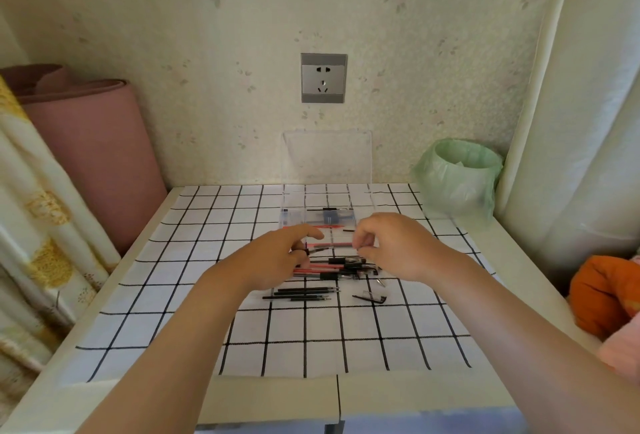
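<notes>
- Grip: left hand [277,260] pinches dark pen part [317,251]; right hand [391,246] pinches red pen [323,245] end.
- Beyond both hands: clear box [294,215], just beside.
- Behind wrists: checked cloth [311,336] reaches towards the counter [277,399] edge.

2 hands: left hand [277,259], right hand [394,246]. 1 black pen piece [317,250]. 1 clear plastic box [327,160]. 4 thin black pen refills [301,294]. 1 loose clear pen cap [370,297]. 1 grey wall socket [323,77]. 1 green-bagged bin [457,181]. Pile of red and black pens [341,269] too tangled to count.
</notes>
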`<state>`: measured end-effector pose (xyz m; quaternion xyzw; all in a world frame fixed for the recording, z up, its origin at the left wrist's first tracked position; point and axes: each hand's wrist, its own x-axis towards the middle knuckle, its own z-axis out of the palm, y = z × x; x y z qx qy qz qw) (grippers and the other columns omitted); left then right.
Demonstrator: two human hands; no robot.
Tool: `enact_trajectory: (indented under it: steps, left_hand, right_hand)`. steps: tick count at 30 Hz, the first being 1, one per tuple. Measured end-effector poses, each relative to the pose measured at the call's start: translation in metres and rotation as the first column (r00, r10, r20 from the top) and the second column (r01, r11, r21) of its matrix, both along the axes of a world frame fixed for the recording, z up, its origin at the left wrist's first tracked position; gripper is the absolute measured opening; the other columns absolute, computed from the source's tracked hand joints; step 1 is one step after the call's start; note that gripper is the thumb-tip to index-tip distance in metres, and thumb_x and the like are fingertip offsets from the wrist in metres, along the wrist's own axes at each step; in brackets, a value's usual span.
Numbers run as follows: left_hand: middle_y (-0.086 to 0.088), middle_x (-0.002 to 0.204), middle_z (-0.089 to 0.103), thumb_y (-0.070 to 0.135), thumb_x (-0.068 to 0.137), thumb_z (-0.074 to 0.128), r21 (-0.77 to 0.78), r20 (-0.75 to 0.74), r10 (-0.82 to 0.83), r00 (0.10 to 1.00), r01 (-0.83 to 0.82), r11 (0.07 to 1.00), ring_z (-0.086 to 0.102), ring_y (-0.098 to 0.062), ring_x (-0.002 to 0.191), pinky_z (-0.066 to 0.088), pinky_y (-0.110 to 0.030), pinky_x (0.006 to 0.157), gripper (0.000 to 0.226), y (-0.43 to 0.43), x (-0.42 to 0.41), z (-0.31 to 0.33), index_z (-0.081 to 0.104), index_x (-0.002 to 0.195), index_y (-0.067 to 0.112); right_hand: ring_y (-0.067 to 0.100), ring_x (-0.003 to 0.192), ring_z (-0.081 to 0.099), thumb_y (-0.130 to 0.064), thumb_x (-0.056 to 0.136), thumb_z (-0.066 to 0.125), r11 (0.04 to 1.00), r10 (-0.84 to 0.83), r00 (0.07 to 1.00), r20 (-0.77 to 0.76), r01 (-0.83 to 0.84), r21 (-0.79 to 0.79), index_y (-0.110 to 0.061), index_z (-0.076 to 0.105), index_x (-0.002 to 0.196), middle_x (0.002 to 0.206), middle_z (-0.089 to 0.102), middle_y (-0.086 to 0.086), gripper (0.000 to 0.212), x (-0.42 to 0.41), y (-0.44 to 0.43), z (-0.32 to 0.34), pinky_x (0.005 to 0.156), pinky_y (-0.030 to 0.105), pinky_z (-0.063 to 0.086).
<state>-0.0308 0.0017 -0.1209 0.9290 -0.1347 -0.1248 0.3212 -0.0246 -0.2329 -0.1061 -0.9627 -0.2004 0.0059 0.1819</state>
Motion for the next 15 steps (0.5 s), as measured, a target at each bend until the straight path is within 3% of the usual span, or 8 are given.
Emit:
enact_trajectory:
  steps: [3, 7, 11, 15]
  left_hand:
    - [0.004, 0.099, 0.063, 0.013, 0.103, 0.040, -0.025, -0.020, -0.012, 1.000, 0.012, 1.000, 0.058, -0.009, 0.075, 0.045, -0.014, 0.063, 0.040, 0.000, -0.001, 0.001, 0.056, 0.122, 0.043]
    - [0.002, 0.100, 0.063, 0.013, 0.101, 0.045, -0.008, -0.016, -0.014, 1.000, 0.014, 1.000, 0.059, -0.010, 0.076, 0.051, -0.021, 0.068, 0.028, 0.000, -0.001, 0.001, 0.059, 0.107, 0.038]
    - [0.006, 0.097, 0.062, 0.013, 0.101, 0.044, 0.000, -0.023, -0.037, 0.999, 0.037, 0.999, 0.059, -0.006, 0.072, 0.043, -0.015, 0.065, 0.030, -0.004, -0.003, 0.000, 0.056, 0.114, 0.038]
    - [0.014, 0.092, 0.060, 0.014, 0.102, 0.045, 0.018, -0.028, -0.053, 0.998, 0.053, 0.998, 0.057, -0.004, 0.072, 0.042, -0.016, 0.069, 0.031, -0.009, -0.004, 0.000, 0.060, 0.114, 0.038]
  right_hand:
    - [0.008, 0.087, 0.061, -0.032, 0.084, 0.072, 0.993, -0.025, 0.983, -0.181, 0.003, -0.119, -0.031, 0.072, 0.092, 0.085, 0.061, -0.018, 0.009, -0.005, -0.004, 0.003, 0.076, 0.027, 0.051]
    - [0.004, 0.082, 0.058, -0.032, 0.081, 0.075, 0.979, -0.031, 0.953, -0.300, -0.032, -0.203, -0.028, 0.074, 0.096, 0.078, 0.057, -0.023, 0.016, -0.009, -0.004, 0.001, 0.068, 0.022, 0.046]
    - [0.011, 0.090, 0.062, -0.028, 0.081, 0.071, 0.962, -0.112, 0.963, -0.245, 0.043, -0.271, -0.030, 0.074, 0.088, 0.089, 0.067, -0.016, 0.008, -0.004, -0.007, -0.002, 0.077, 0.028, 0.051]
    - [0.016, 0.089, 0.065, -0.043, 0.076, 0.075, 0.931, -0.190, 0.959, -0.209, 0.108, -0.350, -0.027, 0.074, 0.091, 0.093, 0.071, -0.007, 0.022, -0.003, -0.007, -0.009, 0.073, 0.029, 0.050]
